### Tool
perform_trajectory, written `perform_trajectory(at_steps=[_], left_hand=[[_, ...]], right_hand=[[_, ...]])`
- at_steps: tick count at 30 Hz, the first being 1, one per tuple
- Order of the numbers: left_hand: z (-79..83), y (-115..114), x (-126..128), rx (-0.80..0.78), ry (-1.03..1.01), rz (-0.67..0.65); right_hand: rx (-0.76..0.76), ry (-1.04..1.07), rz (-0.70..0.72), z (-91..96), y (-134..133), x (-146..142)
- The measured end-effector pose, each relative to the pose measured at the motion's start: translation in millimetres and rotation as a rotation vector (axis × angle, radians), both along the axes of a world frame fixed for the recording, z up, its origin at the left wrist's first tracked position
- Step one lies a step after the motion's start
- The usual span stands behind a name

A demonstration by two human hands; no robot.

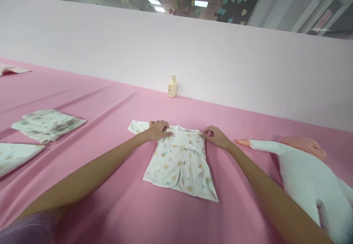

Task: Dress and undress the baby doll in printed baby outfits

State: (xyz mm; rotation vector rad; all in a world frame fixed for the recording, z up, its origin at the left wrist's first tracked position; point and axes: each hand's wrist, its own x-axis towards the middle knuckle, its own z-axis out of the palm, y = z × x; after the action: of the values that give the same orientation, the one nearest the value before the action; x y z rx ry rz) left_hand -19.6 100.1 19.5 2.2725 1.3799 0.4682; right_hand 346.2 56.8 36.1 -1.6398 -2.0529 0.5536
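A small white baby shirt (179,163) with a coloured print lies flat on the pink table cover (116,104), its front facing up. One sleeve sticks out to the left, and the other is folded across the chest. My left hand (158,130) rests on the left shoulder, fingers curled on the cloth. My right hand (216,135) pinches the fabric at the right shoulder.
A baby doll (306,174) in white lies at the right. Folded printed clothes (48,124) are stacked at the left, with another piece (13,155) at the left edge. A cream pump bottle (172,86) stands by the pale wall behind the table.
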Motion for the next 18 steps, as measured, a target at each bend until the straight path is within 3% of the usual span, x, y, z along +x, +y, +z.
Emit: perform_trajectory(at_steps=[7, 13, 15, 18], left_hand=[[0.6, 1, 2, -0.076, -0.043, 0.074], [-5.7, 0, 8, -0.026, -0.080, 0.127], [-6.4, -1, 9, -0.025, -0.085, 0.135], [-6.9, -1, 9, -0.020, -0.095, 0.141]], right_hand=[[-0.112, 0.040, 0.019, 1.6, 0, 6], [-0.243, 0.007, -0.059, 10.1, 4, 12], [-0.140, -0.087, -0.131, 11.1, -3, -1], [0.179, -0.220, -0.131, 7.9, -24, -34]])
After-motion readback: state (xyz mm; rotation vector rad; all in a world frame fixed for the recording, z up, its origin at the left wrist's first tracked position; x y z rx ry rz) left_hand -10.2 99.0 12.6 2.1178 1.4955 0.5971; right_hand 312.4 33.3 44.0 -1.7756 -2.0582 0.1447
